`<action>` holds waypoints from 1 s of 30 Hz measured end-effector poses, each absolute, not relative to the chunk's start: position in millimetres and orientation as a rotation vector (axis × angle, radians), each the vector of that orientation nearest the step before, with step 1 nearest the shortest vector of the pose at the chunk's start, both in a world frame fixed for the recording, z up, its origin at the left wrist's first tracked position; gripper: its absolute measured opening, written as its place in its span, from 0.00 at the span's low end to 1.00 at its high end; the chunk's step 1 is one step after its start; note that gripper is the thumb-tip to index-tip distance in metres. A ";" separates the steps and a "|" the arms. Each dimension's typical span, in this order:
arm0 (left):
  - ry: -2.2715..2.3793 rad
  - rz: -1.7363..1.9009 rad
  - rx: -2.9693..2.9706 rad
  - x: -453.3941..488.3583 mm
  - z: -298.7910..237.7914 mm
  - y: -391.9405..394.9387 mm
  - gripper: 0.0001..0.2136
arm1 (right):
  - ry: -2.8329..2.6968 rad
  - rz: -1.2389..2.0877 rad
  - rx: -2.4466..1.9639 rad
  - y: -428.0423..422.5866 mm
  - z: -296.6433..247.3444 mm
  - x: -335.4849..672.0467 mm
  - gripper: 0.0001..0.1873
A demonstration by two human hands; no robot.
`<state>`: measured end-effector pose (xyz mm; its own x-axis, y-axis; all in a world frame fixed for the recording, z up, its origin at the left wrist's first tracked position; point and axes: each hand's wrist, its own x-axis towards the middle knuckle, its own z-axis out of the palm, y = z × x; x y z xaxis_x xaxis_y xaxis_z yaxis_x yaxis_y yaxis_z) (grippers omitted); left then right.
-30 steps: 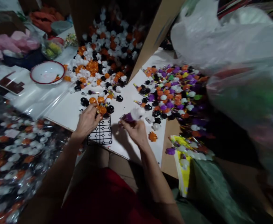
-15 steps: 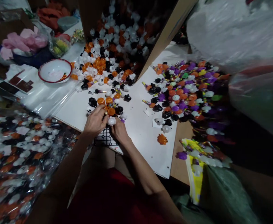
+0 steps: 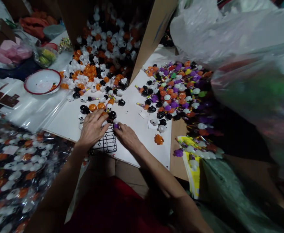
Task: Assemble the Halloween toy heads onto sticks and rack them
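Note:
My left hand (image 3: 91,128) lies with fingers stretched over orange and white toy heads, partly hiding them. Under and beside it is a black plastic grid (image 3: 108,142) near the table's front edge. At the grid's right side, my right hand (image 3: 129,137) is closed at the fingertips on a small purple piece (image 3: 116,125). A round black head (image 3: 112,115) sits just beyond the grid. Orange pumpkin-like heads (image 3: 92,107) and a glossy black head (image 3: 85,109) stand past my left fingers.
A tipped cardboard box (image 3: 144,42) spills white, orange and black heads (image 3: 90,71) at the back. To the right lies a heap of colourful toy pieces (image 3: 173,94). A red-rimmed bowl (image 3: 42,81) sits left. One orange piece (image 3: 159,139) lies on the white board (image 3: 142,149).
The view has swung right, so everything sits further left. My left hand has spread flatter over the heads. My right hand has drawn away from it, and more of the black grid shows.

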<state>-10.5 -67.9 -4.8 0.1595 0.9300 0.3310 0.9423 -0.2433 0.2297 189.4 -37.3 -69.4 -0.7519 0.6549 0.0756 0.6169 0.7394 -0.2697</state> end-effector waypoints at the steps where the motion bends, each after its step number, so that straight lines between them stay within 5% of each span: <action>1: -1.916 -0.665 -2.366 -10.3 -2.2 -67.5 0.15 | -2.803 0.331 -0.955 -36.7 -71.3 194.4 0.14; 6: -1.831 -0.799 -2.398 -5.0 14.5 -63.9 0.14 | -2.441 0.543 -0.884 -37.4 -62.3 203.7 0.13; 12: -1.669 -0.546 -2.559 5.7 4.2 -65.2 0.15 | -2.036 0.850 -0.820 -34.4 -66.4 166.0 0.10; 23: -1.687 -0.720 -2.279 -9.5 -21.1 -59.6 0.07 | -2.296 0.800 -1.030 1.9 -62.6 160.1 0.10; 30: -1.778 -0.765 -2.313 -17.3 -20.9 -55.8 0.09 | -2.660 0.469 -1.081 88.3 -57.6 104.1 0.15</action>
